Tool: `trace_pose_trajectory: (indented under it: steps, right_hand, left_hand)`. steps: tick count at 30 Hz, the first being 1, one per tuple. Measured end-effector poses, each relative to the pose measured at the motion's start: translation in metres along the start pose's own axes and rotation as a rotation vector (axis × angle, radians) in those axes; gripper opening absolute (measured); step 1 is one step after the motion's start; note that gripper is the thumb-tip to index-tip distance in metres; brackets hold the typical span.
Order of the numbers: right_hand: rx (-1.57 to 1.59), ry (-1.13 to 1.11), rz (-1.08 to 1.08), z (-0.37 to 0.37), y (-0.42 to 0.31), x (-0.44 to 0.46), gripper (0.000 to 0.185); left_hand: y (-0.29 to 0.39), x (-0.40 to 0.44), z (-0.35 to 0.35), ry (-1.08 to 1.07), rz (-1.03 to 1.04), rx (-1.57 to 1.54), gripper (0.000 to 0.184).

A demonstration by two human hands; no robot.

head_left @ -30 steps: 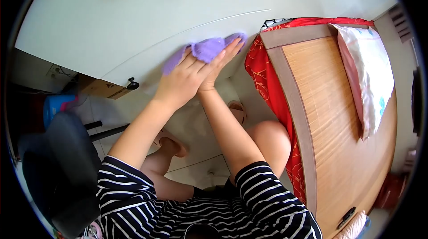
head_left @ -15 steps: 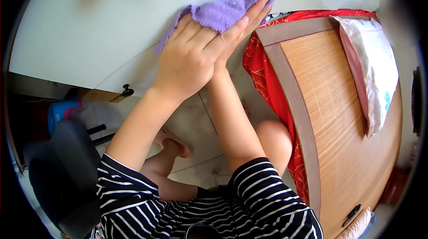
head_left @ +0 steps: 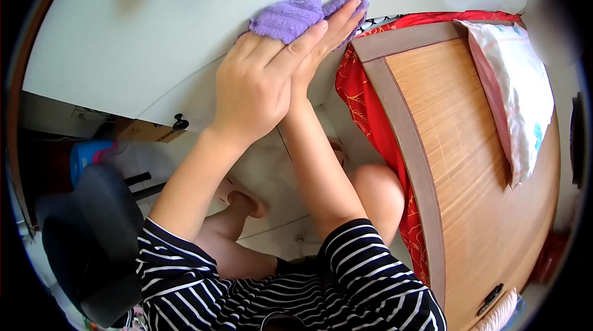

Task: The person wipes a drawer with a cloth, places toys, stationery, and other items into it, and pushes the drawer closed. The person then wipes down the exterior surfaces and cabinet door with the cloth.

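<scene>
A fuzzy purple cloth [head_left: 287, 19] is bunched between my two hands, in front of a white surface. My left hand [head_left: 250, 87] grips it, the back of the hand toward me and the fingertips hidden by the cloth. Crossing close behind it, my right hand [head_left: 315, 59] has its fingers stretched up along the cloth, pressing a folded part of it. The wrists nearly touch, and part of the right palm is covered by the left hand.
On the right is a bed with a bamboo mat [head_left: 475, 127], red fabric [head_left: 370, 108] along its edge and a white-pink pillow [head_left: 513, 102]. A black knob [head_left: 180, 122] sits below the white surface. A dark chair [head_left: 92, 238] stands at lower left.
Both hands have shifted slightly left with the cloth. It looks more bunched, and its corner that hung down at the left has drawn up out of sight.
</scene>
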State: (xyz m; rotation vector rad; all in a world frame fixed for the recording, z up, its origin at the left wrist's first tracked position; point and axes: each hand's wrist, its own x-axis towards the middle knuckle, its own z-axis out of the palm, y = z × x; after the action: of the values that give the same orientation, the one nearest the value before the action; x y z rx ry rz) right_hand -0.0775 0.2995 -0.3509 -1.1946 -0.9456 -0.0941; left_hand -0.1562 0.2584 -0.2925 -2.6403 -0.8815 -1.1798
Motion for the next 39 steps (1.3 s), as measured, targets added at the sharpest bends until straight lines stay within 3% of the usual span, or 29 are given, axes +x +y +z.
trace_pose_trajectory:
  steps: [8,11,19,22,26,29,31,34,39]
  right_hand:
    - [-0.138,0.078,0.02,0.009,0.069,-0.062,0.072]
    - [-0.141,0.041,0.126,0.003,0.103,-0.089,0.076]
    - [0.051,-0.06,0.526,0.001,0.093,-0.108,0.085]
    - [-0.009,-0.166,0.252,0.0,0.059,-0.101,0.086]
    - [0.08,-0.248,-0.054,0.01,-0.017,-0.069,0.08]
    - [0.016,-0.189,-0.273,0.017,-0.004,-0.068,0.07]
    - [-0.084,-0.146,-0.406,0.017,0.024,-0.076,0.064]
    - [-0.139,-0.107,-0.328,0.018,0.06,-0.11,0.068]
    - [-0.172,-0.252,-0.103,0.004,0.093,-0.163,0.077]
  left_hand:
    - [-0.016,-0.056,0.039,-0.095,0.022,-0.026,0.051]
    - [-0.016,-0.076,0.056,-0.149,-0.015,-0.047,0.054]
    - [-0.012,-0.105,0.047,-0.247,-0.13,-0.109,0.057]
    - [-0.015,-0.108,0.023,-0.258,-0.201,-0.117,0.059]
    - [-0.026,-0.115,-0.012,-0.001,-0.158,-0.158,0.059]
    - [-0.03,-0.116,-0.018,0.093,-0.149,-0.101,0.056]
    - [-0.033,-0.126,-0.008,0.031,-0.151,-0.101,0.055]
    - [-0.045,-0.15,0.016,-0.065,-0.135,-0.045,0.055]
    - [-0.052,-0.182,0.038,-0.204,-0.11,0.016,0.06]
